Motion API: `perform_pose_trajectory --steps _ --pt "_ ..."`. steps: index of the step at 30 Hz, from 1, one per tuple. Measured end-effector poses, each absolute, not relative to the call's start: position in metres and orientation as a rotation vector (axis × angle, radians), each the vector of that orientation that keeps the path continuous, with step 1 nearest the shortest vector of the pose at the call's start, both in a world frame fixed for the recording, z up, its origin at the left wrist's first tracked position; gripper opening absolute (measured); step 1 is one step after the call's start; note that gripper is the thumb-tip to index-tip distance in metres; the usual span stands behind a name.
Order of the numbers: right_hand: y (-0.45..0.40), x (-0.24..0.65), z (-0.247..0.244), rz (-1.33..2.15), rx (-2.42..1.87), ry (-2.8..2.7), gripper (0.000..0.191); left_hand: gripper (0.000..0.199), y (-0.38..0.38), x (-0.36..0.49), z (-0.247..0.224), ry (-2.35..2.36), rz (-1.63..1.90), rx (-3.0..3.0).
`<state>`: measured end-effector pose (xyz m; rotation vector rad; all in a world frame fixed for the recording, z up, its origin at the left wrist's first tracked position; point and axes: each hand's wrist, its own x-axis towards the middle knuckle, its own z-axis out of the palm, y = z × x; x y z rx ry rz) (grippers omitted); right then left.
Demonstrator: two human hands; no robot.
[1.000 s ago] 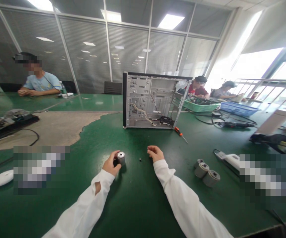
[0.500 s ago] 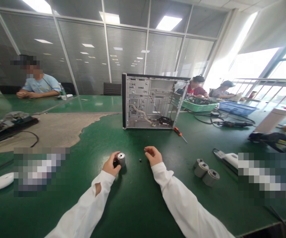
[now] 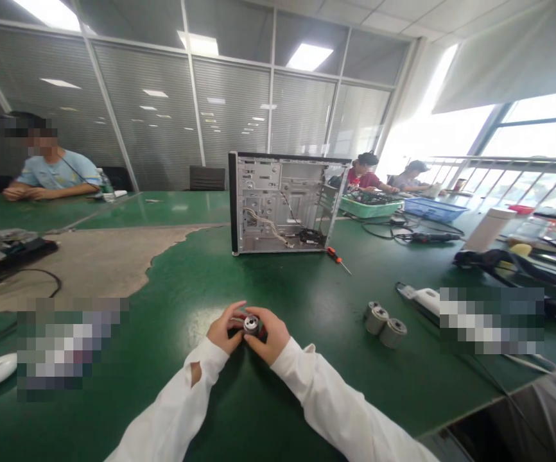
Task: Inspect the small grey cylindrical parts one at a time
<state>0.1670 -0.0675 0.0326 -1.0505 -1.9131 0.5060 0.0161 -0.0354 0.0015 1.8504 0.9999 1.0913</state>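
Between my two hands, close above or on the green table, is a small grey metal cylinder (image 3: pixel 251 325) with dark holes in its top face. My left hand (image 3: pixel 223 330) grips it from the left, the thumb at the near side and the fingers curled behind. From the other side my right hand (image 3: pixel 272 332) closes on it too, thumb in front and fingers at the back. The lower part of the cylinder is hidden by the thumbs. Several similar cylinders (image 3: pixel 393 333) stand in a cluster to the right.
An open computer case (image 3: pixel 282 205) stands ahead, with an orange-handled screwdriver (image 3: pixel 338 258) by its corner. A green basket (image 3: pixel 372 206) and a blue basket (image 3: pixel 434 209) are at the far right, near two people. Another person (image 3: pixel 59 173) sits far left. Cables and a white device (image 3: pixel 429 300) lie right.
My right hand has moved left and closed on the cylinder beside my left hand. The small dark piece seen on the table before is out of sight. The view has turned slightly right.
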Motion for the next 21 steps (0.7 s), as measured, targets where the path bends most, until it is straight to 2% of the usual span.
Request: perform_pose_trajectory --steps 4,10,16,21 --pt "-0.088 0.189 0.042 0.474 -1.138 -1.969 0.052 0.049 -0.039 0.020 0.002 1.015 1.043 1.907" --pt "-0.138 0.266 0.041 0.266 -1.345 -1.879 0.047 0.044 -0.038 0.021 0.001 1.094 1.065 1.956" --pt "-0.176 0.369 0.006 -0.073 -1.736 -1.389 0.049 0.042 -0.036 0.023 -0.001 1.122 1.069 1.988" --pt "-0.184 0.412 0.000 -0.223 -1.801 -1.154 0.054 0.042 -0.035 0.024 -0.001 1.137 1.070 2.011"
